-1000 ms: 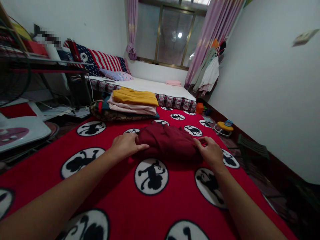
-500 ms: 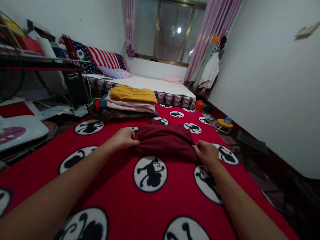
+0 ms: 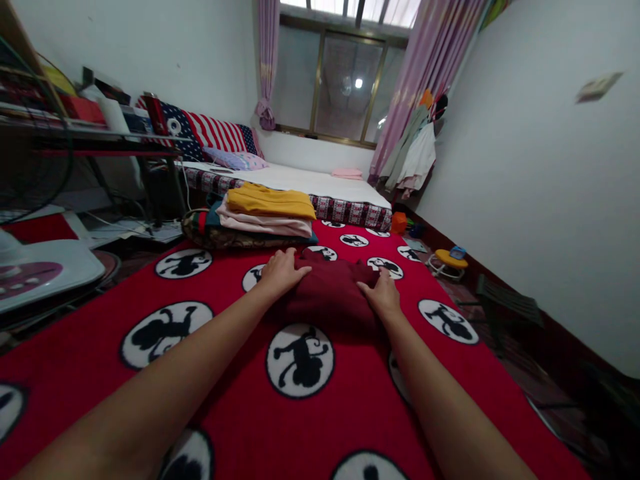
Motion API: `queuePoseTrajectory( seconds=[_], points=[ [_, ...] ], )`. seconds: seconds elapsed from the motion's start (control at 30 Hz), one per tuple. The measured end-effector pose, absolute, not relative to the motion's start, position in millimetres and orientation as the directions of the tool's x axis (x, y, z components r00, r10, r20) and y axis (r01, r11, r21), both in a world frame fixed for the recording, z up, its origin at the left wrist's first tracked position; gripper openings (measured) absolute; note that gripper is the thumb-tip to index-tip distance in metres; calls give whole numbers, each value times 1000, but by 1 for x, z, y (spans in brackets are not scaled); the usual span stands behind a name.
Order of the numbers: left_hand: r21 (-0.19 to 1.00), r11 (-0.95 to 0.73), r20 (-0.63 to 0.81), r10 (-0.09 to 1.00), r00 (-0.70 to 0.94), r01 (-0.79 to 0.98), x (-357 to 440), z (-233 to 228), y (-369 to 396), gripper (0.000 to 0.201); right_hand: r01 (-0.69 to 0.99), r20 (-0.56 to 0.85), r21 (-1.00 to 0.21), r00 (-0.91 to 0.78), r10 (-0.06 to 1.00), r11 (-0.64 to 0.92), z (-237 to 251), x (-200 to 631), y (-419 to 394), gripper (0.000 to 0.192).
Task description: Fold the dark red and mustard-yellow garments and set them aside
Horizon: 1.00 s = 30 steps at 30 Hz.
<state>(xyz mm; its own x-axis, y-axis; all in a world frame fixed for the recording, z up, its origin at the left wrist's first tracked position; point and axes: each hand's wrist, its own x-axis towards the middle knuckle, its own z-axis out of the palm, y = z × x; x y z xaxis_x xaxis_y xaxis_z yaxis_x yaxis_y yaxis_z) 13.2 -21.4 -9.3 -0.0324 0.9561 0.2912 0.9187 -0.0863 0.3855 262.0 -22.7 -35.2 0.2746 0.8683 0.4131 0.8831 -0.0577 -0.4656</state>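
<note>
A dark red folded garment [image 3: 333, 293] lies in front of me on a red blanket [image 3: 240, 413] with black figures in white circles. At the garment's left edge rests my left hand [image 3: 283, 272], its thumb stretched over the cloth and apart from the fingers. My right hand [image 3: 383, 293] touches the right edge; its thumb points inward and its fingers are apart from it. Neither hand appears to grip the cloth. Beyond the left hand is a stack with a yellow folded garment [image 3: 270, 200] on top of a pale pink folded garment [image 3: 265, 223].
Behind the stack stands a bed [image 3: 295, 179] with a white sheet. A cluttered desk [image 3: 115, 143] and a white plastic seat [image 3: 50, 270] are at the left. A yellow stool [image 3: 451, 260] and a dark folding chair [image 3: 507, 300] stand along the right wall.
Both hands have let go of the garment's near corners and moved inward and away from me along its sides. The view has tilted up slightly.
</note>
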Motion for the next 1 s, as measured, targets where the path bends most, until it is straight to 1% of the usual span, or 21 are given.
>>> queuePoseTrajectory(
  seconds=[0.03,0.07,0.1,0.13,0.17,0.2,0.23,0.27,0.33,0.37,0.4,0.47,0.5,0.53,0.57,0.63,0.67,0.73,0.87,1.0],
  points=[
    [390,-56,246,968,-46,919,14,-14,-15,50,874,382,-481,271,884,-60,-41,262,-19,47],
    [401,-57,233,972,-42,914,15,-19,-11,43,864,391,-502,252,885,-24,-44,263,-17,35],
    [416,-86,264,964,-29,905,15,-22,-9,32,849,446,-527,233,864,43,-47,265,-16,24],
    [429,-133,333,943,-20,893,16,-24,-9,21,826,530,-548,224,818,129,-48,266,-16,16],
    [434,-186,426,905,-18,881,17,-24,-10,14,798,617,-562,228,753,219,-48,268,-16,13],
    [424,-237,521,854,-22,874,17,-23,-13,13,768,685,-567,236,690,299,-47,268,-16,14],
    [399,-275,604,797,-25,875,18,-20,-15,15,737,719,-572,238,653,360,-45,268,-15,18],
    [368,-294,666,746,-29,882,20,-16,-18,19,709,717,-585,226,659,394,-43,267,-15,24],
    [327,-304,718,695,-26,895,27,-6,-25,30,683,626,-629,162,763,371,-39,261,-13,38],
    [316,-328,711,703,7,890,33,-1,-28,32,696,566,-634,122,816,336,-38,257,-13,47],
    [309,-377,677,732,76,873,39,3,-32,31,723,517,-620,85,851,305,-36,252,-13,54],
    [304,-502,538,792,289,810,55,4,-41,26,787,481,-543,5,877,294,-34,242,-17,60],
    [300,-547,447,804,391,782,63,1,-45,30,811,472,-492,-56,880,316,-34,237,-20,60],
    [294,-565,361,813,458,771,70,-4,-49,36,829,450,-442,-125,884,342,-35,233,-25,59],
    [284,-557,288,826,485,781,76,-10,-51,41,847,404,-395,-187,896,355,-36,229,-29,58],
    [266,-505,173,863,475,821,80,-23,-53,53,890,271,-310,-255,928,335,-41,224,-38,55],
    [264,-482,124,876,467,835,79,-28,-52,57,911,212,-274,-255,943,308,-43,223,-41,54],
    [276,-458,53,885,462,845,73,-34,-47,61,941,144,-230,-221,965,250,-45,222,-45,54],
    [281,-417,33,905,425,865,56,-34,-31,72,960,83,-220,-159,984,173,-43,223,-40,55],
    [235,-344,17,937,350,909,46,-35,-11,76,977,6,-207,-57,998,57,-38,234,-23,63]
  ],
)
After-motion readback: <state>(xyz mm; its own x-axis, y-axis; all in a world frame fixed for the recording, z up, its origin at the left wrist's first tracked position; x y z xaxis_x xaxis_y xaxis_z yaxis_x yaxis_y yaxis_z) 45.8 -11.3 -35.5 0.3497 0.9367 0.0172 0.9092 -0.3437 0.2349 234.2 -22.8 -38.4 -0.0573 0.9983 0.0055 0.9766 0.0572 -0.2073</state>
